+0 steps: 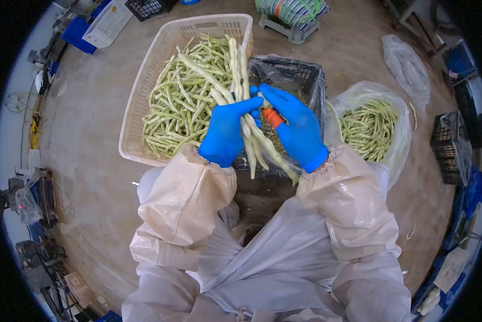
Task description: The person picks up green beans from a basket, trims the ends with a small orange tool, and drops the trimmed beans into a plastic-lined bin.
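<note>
My left hand (223, 131) wears a blue glove and is closed round a bunch of long, pale green beans (254, 145). The beans stick out above and below the fist. Beside it, my right hand (300, 126), also gloved in blue, has its thumb and fingers closed on a bean end at the bunch. An orange ridged cover (273, 118) shows at the right thumb. Below both hands stands a black crate (313, 75) lined with clear plastic, with small green scraps inside.
A cream crate (136, 115) heaped with green beans (182, 99) stands at the left. On the right, a clear plastic bag (399, 145) holds more beans (369, 129). A small grey stool (294, 35) carries a striped bundle. Another black crate (451, 147) sits farther right.
</note>
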Demonstrator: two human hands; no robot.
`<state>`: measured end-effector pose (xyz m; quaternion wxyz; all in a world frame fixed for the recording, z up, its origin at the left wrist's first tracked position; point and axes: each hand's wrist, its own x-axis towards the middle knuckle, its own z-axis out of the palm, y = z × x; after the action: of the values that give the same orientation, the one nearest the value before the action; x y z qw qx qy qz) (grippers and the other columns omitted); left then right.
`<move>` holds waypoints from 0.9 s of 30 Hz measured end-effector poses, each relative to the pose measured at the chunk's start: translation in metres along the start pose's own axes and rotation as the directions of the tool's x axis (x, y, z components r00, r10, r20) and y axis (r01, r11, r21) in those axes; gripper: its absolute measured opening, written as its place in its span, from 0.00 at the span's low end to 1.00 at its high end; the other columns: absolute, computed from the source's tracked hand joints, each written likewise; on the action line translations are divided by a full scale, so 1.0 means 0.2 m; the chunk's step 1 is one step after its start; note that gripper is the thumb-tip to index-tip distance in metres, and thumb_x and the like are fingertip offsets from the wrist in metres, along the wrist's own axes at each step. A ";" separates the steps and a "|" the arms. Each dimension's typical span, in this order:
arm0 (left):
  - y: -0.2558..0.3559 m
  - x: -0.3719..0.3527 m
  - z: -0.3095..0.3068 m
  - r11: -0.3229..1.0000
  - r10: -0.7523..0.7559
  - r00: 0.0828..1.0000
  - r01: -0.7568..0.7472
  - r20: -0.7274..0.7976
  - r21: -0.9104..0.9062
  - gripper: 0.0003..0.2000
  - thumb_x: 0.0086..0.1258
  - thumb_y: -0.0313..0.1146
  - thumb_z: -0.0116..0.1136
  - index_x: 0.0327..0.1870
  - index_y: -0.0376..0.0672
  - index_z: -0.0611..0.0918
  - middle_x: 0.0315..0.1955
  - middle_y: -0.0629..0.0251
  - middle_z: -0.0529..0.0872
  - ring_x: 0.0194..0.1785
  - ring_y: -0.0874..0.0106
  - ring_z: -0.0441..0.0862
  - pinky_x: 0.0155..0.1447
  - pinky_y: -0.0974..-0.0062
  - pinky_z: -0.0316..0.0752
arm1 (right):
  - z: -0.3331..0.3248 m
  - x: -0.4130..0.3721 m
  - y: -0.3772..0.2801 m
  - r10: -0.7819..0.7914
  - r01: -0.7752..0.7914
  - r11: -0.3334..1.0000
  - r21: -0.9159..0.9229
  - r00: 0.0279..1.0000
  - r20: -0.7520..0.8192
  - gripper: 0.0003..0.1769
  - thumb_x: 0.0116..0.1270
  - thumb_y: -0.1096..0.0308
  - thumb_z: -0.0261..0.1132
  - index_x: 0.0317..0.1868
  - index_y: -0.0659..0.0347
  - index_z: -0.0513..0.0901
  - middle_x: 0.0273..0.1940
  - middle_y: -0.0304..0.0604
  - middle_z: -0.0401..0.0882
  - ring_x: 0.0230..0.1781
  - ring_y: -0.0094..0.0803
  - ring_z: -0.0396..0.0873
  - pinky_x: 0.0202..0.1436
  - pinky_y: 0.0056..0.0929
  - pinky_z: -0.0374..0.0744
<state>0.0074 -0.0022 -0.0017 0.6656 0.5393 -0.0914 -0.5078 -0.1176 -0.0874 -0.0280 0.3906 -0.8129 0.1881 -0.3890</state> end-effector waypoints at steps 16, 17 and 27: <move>0.02 -0.02 0.03 0.981 0.016 0.996 -0.032 0.084 0.189 0.14 0.55 0.25 0.64 0.44 0.36 0.81 0.26 0.69 0.81 0.24 0.81 0.75 0.27 0.85 0.68 | -0.17 0.09 0.05 0.190 -0.195 0.979 -0.066 0.978 -0.081 0.07 0.60 0.70 0.63 0.37 0.61 0.79 0.32 0.50 0.78 0.32 0.45 0.78 0.36 0.36 0.75; 0.02 -0.02 0.03 0.983 0.000 0.996 -0.017 0.090 0.185 0.14 0.55 0.26 0.65 0.44 0.36 0.81 0.26 0.69 0.81 0.23 0.81 0.75 0.27 0.85 0.68 | -0.19 0.10 0.06 0.209 -0.211 0.976 -0.057 0.977 -0.048 0.07 0.60 0.70 0.63 0.38 0.62 0.80 0.32 0.50 0.79 0.32 0.43 0.78 0.37 0.35 0.75; 0.01 -0.02 0.02 0.857 0.127 0.988 -0.153 0.087 0.492 0.15 0.49 0.25 0.71 0.38 0.37 0.78 0.24 0.67 0.81 0.22 0.78 0.76 0.24 0.80 0.72 | -0.17 0.07 0.08 0.141 -0.222 0.949 0.221 0.933 0.331 0.10 0.59 0.68 0.62 0.40 0.60 0.84 0.34 0.50 0.81 0.32 0.41 0.80 0.37 0.35 0.76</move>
<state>0.0047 -0.0018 0.0030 0.5370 0.6710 -0.2749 -0.4311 -0.1361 -0.1223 -0.0193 0.5513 -0.7858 0.1475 -0.2386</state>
